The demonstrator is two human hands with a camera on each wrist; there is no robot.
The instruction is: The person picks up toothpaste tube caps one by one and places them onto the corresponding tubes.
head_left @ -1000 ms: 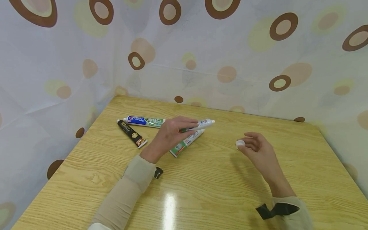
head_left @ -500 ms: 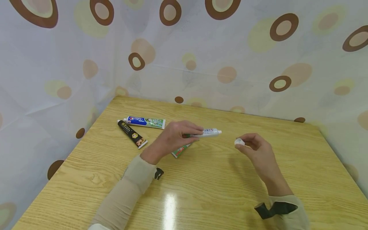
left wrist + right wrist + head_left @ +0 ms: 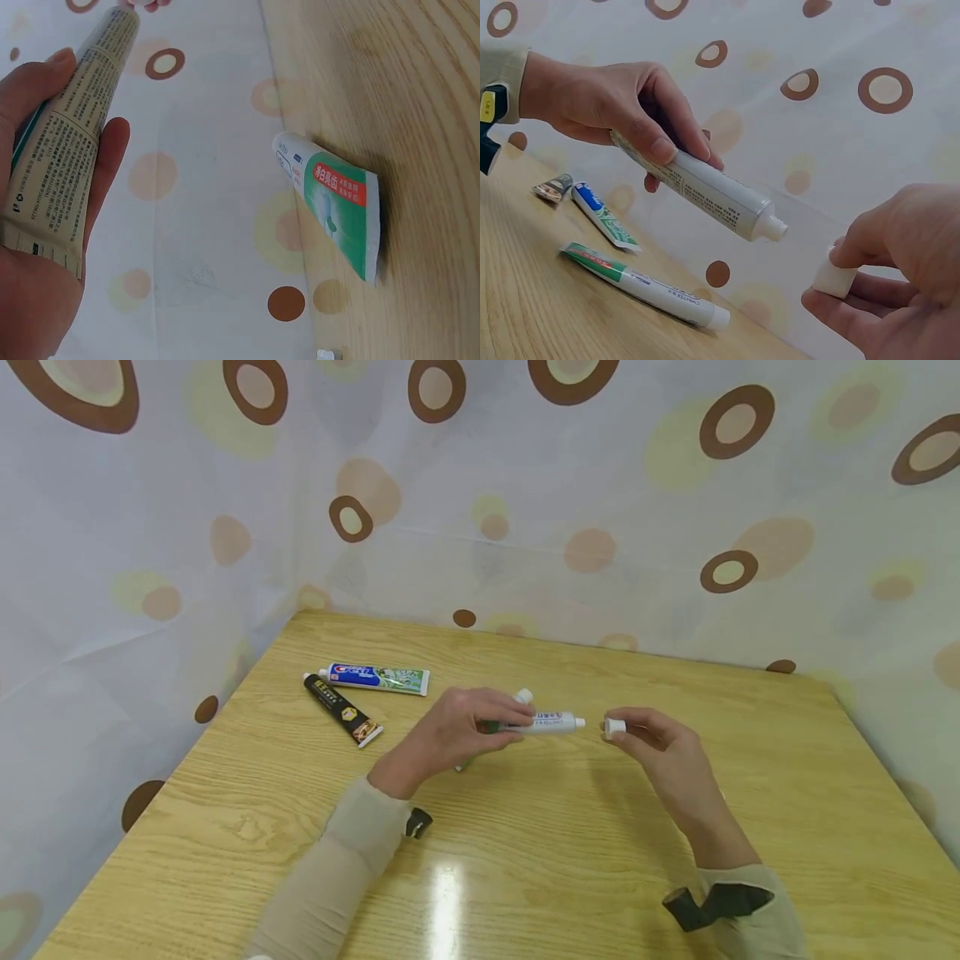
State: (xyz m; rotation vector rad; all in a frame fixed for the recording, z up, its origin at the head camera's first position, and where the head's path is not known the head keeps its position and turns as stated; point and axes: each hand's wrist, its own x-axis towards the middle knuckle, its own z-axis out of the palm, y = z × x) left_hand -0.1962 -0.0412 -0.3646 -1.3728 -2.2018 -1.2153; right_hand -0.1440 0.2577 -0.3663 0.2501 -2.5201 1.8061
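My left hand grips a white toothpaste tube above the table, its bare threaded nozzle pointing right. Between thumb and fingers, my right hand pinches a white cap; a small gap separates cap and nozzle. Below the held tube lies a second white and green toothpaste tube with its cap on, mostly covered by the left hand in the head view. Fine print on the held tube's back faces the left wrist camera.
At the left of the wooden table lie a blue and green toothpaste tube and a black toothpaste tube, close together. A patterned curtain hangs behind the table and along its sides.
The left hand has carried the tube right and down, its nozzle toward the cap. The right hand has shifted slightly left and turned the cap to face the nozzle.
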